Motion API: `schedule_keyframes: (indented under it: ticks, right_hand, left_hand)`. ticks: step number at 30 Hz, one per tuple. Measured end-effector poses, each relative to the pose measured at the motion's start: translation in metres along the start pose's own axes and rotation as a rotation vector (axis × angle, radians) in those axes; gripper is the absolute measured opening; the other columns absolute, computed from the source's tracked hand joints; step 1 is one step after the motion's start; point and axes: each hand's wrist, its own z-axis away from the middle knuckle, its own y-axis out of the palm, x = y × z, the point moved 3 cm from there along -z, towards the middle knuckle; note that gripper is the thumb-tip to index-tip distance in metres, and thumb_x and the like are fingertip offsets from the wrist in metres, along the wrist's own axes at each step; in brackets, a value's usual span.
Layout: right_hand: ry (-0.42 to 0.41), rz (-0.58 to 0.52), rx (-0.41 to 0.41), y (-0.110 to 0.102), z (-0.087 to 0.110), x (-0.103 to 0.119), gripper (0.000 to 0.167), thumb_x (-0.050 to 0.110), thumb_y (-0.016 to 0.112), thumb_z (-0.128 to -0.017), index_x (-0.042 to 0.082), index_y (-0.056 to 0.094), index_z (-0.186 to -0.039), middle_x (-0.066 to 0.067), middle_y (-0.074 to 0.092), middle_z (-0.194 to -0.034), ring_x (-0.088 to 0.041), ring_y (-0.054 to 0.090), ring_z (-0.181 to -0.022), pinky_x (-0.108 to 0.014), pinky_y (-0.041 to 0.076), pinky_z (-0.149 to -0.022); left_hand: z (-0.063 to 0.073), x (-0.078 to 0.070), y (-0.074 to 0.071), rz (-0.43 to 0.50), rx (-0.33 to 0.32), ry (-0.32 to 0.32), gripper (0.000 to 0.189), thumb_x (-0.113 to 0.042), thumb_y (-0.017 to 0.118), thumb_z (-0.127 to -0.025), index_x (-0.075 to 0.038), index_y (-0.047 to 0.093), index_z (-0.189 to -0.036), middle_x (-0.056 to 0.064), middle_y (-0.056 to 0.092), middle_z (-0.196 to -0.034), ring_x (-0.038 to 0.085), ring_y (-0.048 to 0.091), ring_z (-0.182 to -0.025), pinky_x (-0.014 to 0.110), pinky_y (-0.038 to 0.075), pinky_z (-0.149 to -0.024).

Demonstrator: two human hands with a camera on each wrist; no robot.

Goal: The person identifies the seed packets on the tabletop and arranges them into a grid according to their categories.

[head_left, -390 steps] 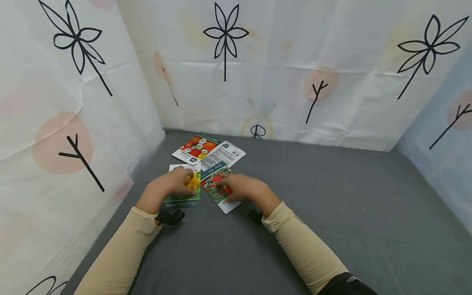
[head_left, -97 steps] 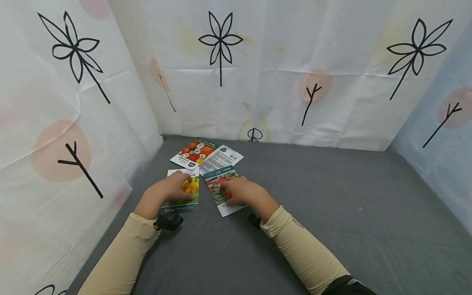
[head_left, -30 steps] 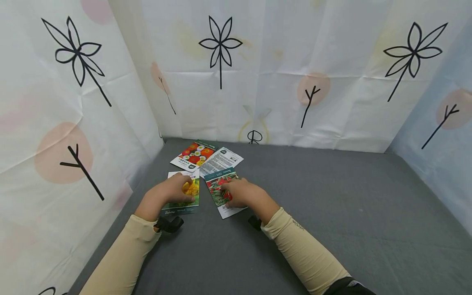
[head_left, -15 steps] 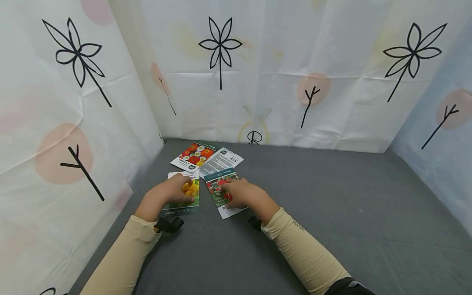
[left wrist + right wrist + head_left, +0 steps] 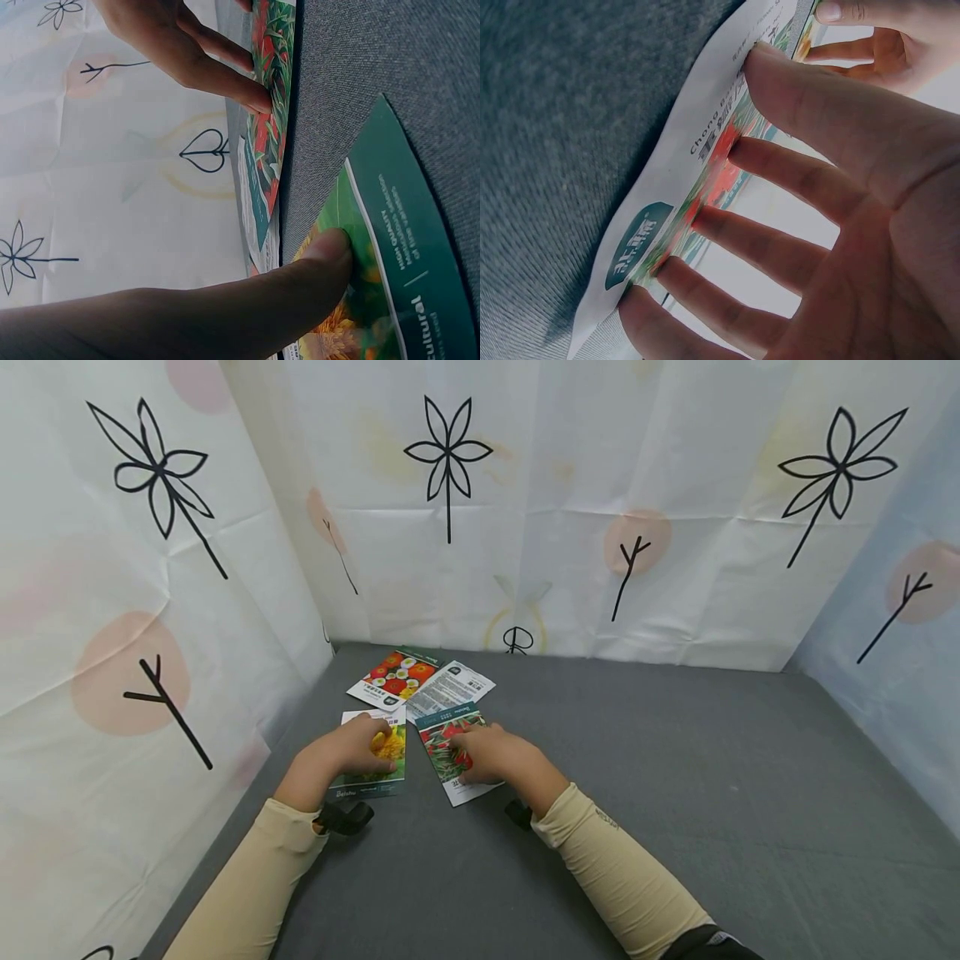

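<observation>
Two colourful packets, like seed packets, lie under my hands on the grey cloth. My left hand (image 5: pixel 348 746) rests its fingertips on the yellow-flower packet (image 5: pixel 367 788); in the left wrist view its thumb (image 5: pixel 300 289) lies near that packet's green end band (image 5: pixel 405 225). To the right, the red-flower packet (image 5: pixel 442 753) lies slightly slanted beneath my right hand (image 5: pixel 497 754). Spread fingertips of the right hand press along its printed face, the thumb (image 5: pixel 780 82) by its white end (image 5: pixel 649 199). The left hand's other fingertips are hidden in the left wrist view.
Behind these lie a packet (image 5: pixel 397 675) with red, orange and white flowers and a packet (image 5: pixel 450 687) showing its printed white back; their corners overlap. Patterned white cloth (image 5: pixel 555 560) walls in the back and sides of the grey table (image 5: pixel 645 793).
Since the oldest frame, the red-flower packet has turned more upright and shifted slightly right, away from the yellow-flower one, under my right hand. Over the last second, both hands stay put.
</observation>
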Motion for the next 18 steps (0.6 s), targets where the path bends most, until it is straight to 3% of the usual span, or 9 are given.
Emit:
schedule_keyframes:
  ticks: [7,18]
  right_hand:
    - [0.01,-0.015,0.011,0.0005,-0.0006,-0.0005,0.065,0.033,0.077,-0.099,0.022,0.052,-0.158,-0.006,0.043,-0.169,-0.034,0.045,-0.149,-0.049,0.041,-0.12]
    - [-0.003,-0.012,0.0,0.0008,0.0004,0.0002,0.061,0.033,0.077,-0.099,0.021,0.056,-0.155,-0.005,0.048,-0.165,-0.031,0.047,-0.147,-0.048,0.041,-0.119]
  left_hand:
    - [-0.0006,0.0004,0.0004,-0.001,0.008,-0.013,0.065,-0.033,0.085,-0.09,0.006,0.063,-0.138,0.027,0.058,-0.139,0.037,0.056,-0.121,0.058,0.048,-0.111]
    - [-0.0005,0.0002,0.0004,0.001,0.009,-0.004,0.065,-0.032,0.085,-0.09,0.007,0.063,-0.137,0.028,0.058,-0.139,0.038,0.056,-0.122,0.058,0.048,-0.11]
